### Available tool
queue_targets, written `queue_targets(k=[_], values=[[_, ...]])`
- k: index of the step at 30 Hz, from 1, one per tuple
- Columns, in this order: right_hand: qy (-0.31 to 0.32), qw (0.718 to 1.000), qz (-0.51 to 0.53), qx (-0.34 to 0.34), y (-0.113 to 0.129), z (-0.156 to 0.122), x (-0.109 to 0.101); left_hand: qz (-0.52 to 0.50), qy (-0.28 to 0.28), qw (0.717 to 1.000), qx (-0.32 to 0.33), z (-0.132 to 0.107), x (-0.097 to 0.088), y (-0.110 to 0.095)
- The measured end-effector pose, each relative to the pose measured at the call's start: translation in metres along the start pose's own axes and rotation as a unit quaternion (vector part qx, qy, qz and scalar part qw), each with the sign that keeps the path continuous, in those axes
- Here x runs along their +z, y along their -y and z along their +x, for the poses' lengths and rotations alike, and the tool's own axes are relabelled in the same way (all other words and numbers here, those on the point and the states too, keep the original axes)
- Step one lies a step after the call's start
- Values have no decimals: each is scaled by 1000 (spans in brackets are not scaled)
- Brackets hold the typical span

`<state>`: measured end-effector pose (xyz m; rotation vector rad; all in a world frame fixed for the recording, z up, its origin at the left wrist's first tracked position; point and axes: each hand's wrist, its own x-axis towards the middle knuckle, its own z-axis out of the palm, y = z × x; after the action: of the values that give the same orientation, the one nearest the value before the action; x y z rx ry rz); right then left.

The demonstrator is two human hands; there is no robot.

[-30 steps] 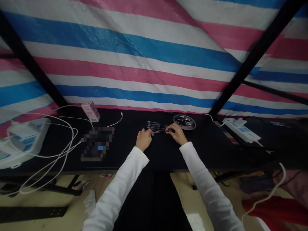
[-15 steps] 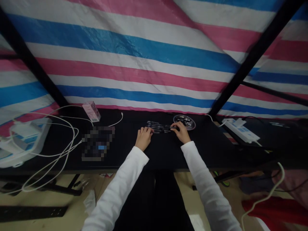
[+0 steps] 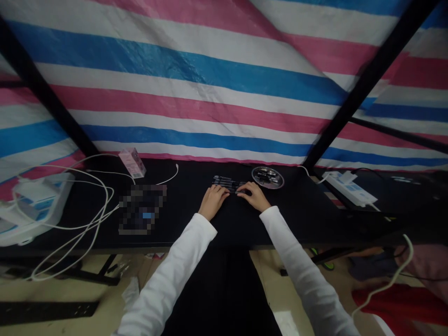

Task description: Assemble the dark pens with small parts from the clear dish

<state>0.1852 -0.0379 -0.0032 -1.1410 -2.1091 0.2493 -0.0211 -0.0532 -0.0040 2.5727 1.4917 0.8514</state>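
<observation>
Touching a row of black pens on a black counter, a person's left hand and right hand rest at opposite ends of the row. The fingers lie slightly spread over the pens; any pinch cannot be told. A round metal tray sits just beyond the right hand.

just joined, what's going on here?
One person is working at a black table with bare hands. The left hand and right hand have their fingers on a row of slim black pens lying side by side; whether they grip them is hard to tell. A round tray holding small dark items sits just beyond the right hand.
</observation>
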Motion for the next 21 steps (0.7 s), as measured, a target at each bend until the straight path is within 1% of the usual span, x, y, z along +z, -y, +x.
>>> queue_targets(k=[3,6,8,12,16,21], values=[[-14,1000,-2,8,-5,0,-3,11,-4,999,-32,-1,-6,4],[-39,999,-11,20,-15,-1,-8,23,-28,997,-63,-4,-11,11],[-43,998,-24,30,-20,-2,-9,30,-39,996,-77,-6,-13,15],[-22,996,-64,53,-22,-5,-7,40,-57,992,-102,-7,-14,20],[12,994,-88,59,-19,-6,-1,36,-45,993,-105,-6,-13,20],[19,992,-102,72,-17,-1,1,32,-35,993,-107,-6,-11,18]])
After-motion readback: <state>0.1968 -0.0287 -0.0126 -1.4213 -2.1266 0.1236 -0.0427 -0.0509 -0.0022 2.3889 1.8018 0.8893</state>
